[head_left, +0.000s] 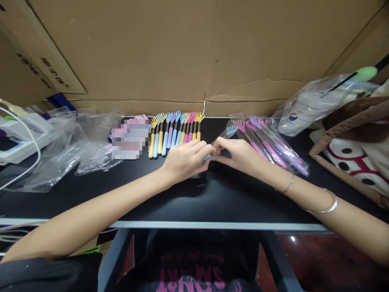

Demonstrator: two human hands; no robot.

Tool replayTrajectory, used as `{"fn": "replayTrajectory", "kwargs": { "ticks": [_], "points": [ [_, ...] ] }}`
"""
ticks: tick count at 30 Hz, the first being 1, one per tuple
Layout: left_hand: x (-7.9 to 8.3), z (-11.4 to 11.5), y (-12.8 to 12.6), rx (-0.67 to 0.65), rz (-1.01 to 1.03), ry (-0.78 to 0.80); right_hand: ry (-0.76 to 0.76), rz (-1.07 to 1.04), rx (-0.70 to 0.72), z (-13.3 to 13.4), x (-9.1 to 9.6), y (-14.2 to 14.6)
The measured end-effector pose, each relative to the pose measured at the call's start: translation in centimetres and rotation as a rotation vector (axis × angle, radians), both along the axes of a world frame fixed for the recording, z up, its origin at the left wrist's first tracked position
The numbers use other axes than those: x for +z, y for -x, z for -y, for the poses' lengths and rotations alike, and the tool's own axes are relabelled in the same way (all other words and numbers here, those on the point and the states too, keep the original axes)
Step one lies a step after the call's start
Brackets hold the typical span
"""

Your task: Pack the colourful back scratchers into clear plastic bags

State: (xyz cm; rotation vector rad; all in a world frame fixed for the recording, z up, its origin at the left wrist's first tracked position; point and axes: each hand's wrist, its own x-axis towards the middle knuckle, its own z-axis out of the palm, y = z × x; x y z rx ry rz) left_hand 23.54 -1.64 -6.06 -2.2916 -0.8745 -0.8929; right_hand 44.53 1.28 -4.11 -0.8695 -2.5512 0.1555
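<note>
My left hand (186, 159) and my right hand (240, 153) meet at the middle of the black table (127, 194). Both are closed in a pinch on one packaged back scratcher (230, 130), a blue hand-shaped head in a clear sleeve. Its handle is hidden between my fingers. Behind my left hand lies a neat row of unwrapped back scratchers (176, 132) with yellow, blue, purple and pink handles. To the right of my right hand is a pile of wrapped pink and purple scratchers (275, 148).
Empty clear plastic bags (75, 146) lie at the left, beside a white device with a cable (21, 138). A cardboard wall (194, 52) closes the back. A large plastic bag (316, 103) and a brown fabric bag (355, 142) stand at the right.
</note>
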Motion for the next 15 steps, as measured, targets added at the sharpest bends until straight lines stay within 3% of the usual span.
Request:
{"fn": "replayTrajectory", "kwargs": {
  "ticks": [4,7,12,15],
  "points": [
    [0.0,-0.1,0.1,-0.052,-0.113,-0.111,0.131,-0.046,0.085,0.3,-0.2,-0.5],
    [-0.1,0.0,-0.1,-0.107,-0.183,-0.155,0.162,-0.019,0.070,0.7,-0.4,-0.9],
    [-0.7,0.2,-0.7,-0.133,-0.217,-0.162,0.040,0.046,-0.014,1.0,-1.2,-1.0],
    [-1.1,0.2,-0.9,-0.120,-0.183,-0.067,-0.025,0.050,-0.019,0.9,-1.6,-0.8]
  ]
}}
